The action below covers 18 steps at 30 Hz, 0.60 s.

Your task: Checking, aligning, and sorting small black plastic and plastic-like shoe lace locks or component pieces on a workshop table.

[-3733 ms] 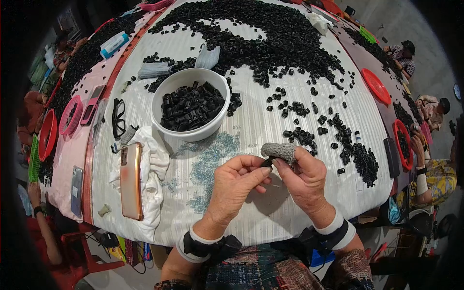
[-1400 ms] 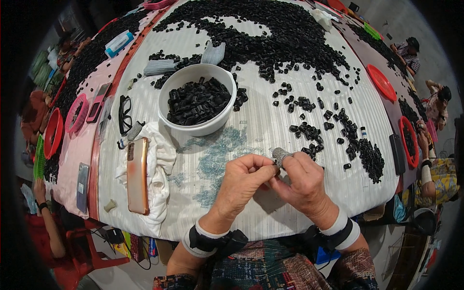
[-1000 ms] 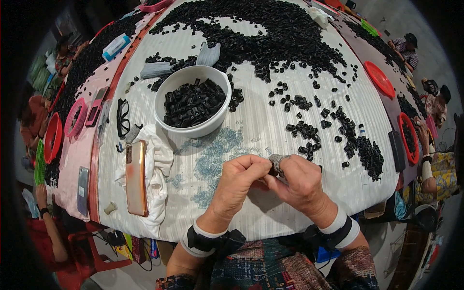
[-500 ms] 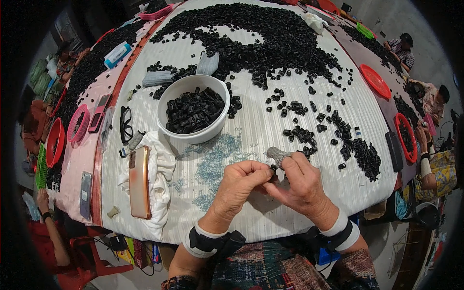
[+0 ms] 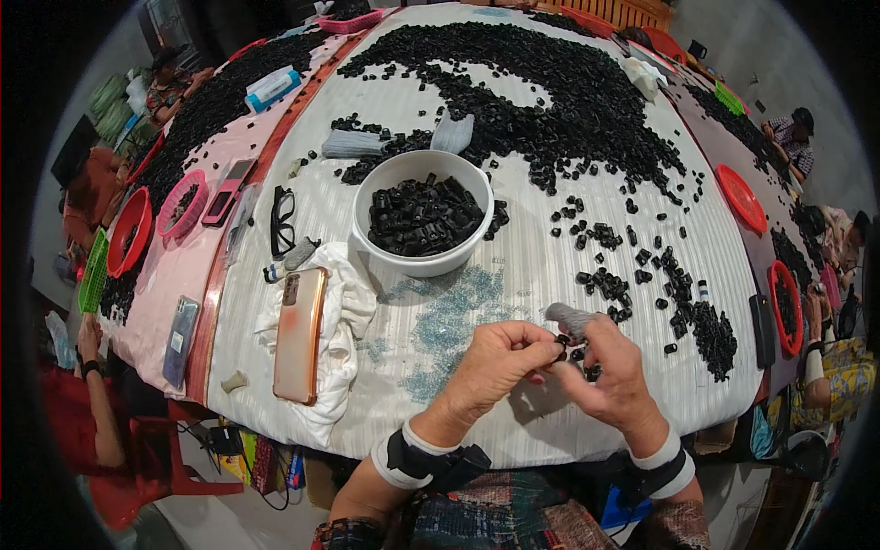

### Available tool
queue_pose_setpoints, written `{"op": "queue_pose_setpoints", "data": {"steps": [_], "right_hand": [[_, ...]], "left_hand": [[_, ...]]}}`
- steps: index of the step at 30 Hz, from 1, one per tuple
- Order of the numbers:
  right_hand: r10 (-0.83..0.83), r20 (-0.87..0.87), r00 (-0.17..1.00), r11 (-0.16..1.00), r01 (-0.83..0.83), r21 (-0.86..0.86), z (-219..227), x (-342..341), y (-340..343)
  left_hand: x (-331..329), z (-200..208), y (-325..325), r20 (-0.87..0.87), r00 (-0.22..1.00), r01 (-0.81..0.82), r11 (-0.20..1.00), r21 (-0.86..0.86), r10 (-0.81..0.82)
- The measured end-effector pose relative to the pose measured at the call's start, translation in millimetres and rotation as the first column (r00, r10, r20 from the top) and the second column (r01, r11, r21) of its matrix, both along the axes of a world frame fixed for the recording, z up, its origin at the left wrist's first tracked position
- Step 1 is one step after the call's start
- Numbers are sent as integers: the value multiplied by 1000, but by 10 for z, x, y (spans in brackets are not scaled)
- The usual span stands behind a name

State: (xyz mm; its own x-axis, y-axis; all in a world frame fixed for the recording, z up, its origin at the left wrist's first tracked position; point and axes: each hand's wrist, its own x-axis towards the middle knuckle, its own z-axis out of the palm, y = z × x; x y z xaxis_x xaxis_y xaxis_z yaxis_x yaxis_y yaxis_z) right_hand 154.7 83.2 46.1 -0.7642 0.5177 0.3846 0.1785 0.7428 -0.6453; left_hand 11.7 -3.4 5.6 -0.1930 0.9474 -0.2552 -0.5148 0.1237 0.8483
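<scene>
My left hand [image 5: 502, 367] pinches a small black plastic piece [image 5: 561, 345] between thumb and fingertips, above the white-covered table. Close beside it on the right is my right hand [image 5: 616, 378], slightly blurred, its thumb and index finger apart. A grey knitted finger cover [image 5: 570, 318] sits on that index finger. More black bits show between its thumb and fingers; whether they are held or lie behind the hand, I cannot tell. Beyond my hands, to the left, stands a white bowl [image 5: 424, 268] of similar black pieces.
A large heap of black pieces [image 5: 587, 119] spreads over the far table, with smaller clusters [image 5: 715, 344] at right. At left lie a phone [image 5: 300, 339] on a white cloth [image 5: 353, 293] and eyeglasses [image 5: 282, 220]. Other people work at both sides, near red baskets [image 5: 741, 197].
The view has shifted, so the table and bowl appear farther right and lower. My right thumb and index finger have moved apart, while my left hand keeps its pinch.
</scene>
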Motion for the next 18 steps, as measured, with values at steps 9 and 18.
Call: {"op": "queue_pose_setpoints", "data": {"steps": [9, 18], "right_hand": [[38, -62, 997, 917, -60, -394, -61, 41, 183], [85, -137, 987, 925, -129, -357, 414, -702, 331]], "left_hand": [[-1, -58, 34, 98, 994, 48, 995, 84, -57], [-7, -16, 2, 148, 985, -83, 995, -62, 91]]}}
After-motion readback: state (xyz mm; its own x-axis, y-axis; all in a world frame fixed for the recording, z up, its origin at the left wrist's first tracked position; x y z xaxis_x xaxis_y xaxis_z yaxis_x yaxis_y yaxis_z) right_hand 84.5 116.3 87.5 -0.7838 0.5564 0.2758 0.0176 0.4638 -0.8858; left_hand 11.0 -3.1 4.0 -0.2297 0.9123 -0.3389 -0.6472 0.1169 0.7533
